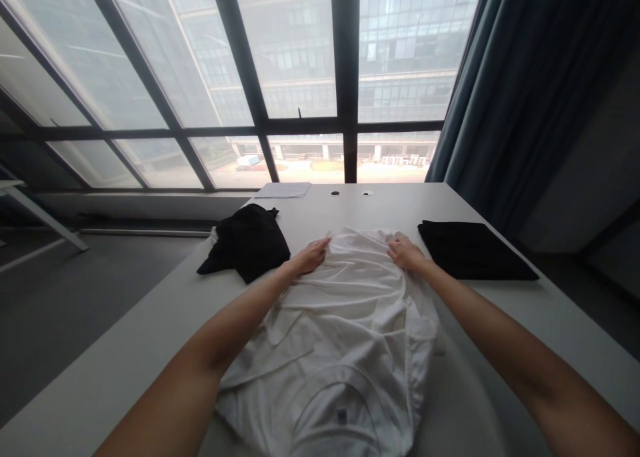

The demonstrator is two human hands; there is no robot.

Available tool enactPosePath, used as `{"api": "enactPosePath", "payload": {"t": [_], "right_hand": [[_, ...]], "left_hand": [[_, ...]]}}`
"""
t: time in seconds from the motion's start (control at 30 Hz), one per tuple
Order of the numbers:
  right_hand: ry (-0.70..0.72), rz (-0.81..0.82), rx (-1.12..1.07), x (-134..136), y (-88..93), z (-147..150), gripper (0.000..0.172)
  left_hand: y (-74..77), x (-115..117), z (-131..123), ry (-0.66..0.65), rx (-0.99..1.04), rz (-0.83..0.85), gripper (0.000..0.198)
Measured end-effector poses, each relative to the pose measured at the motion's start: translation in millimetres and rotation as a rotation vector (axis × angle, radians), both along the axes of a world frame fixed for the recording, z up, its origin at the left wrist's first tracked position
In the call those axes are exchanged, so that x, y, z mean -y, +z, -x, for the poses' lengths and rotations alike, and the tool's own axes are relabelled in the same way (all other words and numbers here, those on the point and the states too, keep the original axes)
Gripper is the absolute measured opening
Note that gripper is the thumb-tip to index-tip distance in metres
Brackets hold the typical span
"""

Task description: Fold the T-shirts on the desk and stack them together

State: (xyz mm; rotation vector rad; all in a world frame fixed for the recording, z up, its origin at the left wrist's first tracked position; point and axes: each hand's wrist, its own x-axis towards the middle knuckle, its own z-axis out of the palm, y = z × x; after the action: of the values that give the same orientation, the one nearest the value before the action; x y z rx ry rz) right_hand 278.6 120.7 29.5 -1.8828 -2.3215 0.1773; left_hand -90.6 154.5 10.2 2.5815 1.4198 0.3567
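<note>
A crumpled white T-shirt (345,337) lies on the white table (500,297), its collar toward me and its hem at the far side. My left hand (311,255) is closed on the far left part of the hem. My right hand (405,252) is closed on the far right part of the hem. Both arms reach forward along the shirt's sides.
A loose black garment (247,242) lies left of the shirt near the table's left edge. A folded black garment (473,249) lies to the right. A sheet of paper (283,190) and two cable holes sit at the far edge, before large windows. A dark curtain hangs right.
</note>
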Motion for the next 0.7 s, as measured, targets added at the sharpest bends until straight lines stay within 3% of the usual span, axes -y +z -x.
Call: {"api": "enactPosePath", "payload": {"t": [0.1,0.23,0.3,0.4,0.53,0.7], "right_hand": [[-0.030,0.005,0.040,4,-0.9,3,0.041],[-0.092,0.003,0.076,9,0.2,8,0.041],[-0.112,-0.051,0.078,11,1.7,12,0.041],[-0.048,-0.144,0.042,12,4.0,17,0.039],[0.133,-0.019,0.009,11,1.8,26,0.043],[0.016,0.005,0.032,4,-7.5,31,0.056]], "left_hand": [[2.1,-12,10,0.191,-0.064,0.015,0.060],[4.9,-25,10,0.343,-0.061,-0.023,0.057],[5.4,-25,3,0.351,-0.049,-0.062,0.053],[3.3,-20,-6,0.261,-0.042,-0.075,0.046],[-2.7,-20,-6,0.174,-0.057,-0.018,0.048],[-3.9,-44,-1,0.346,-0.053,0.030,0.056]]}}
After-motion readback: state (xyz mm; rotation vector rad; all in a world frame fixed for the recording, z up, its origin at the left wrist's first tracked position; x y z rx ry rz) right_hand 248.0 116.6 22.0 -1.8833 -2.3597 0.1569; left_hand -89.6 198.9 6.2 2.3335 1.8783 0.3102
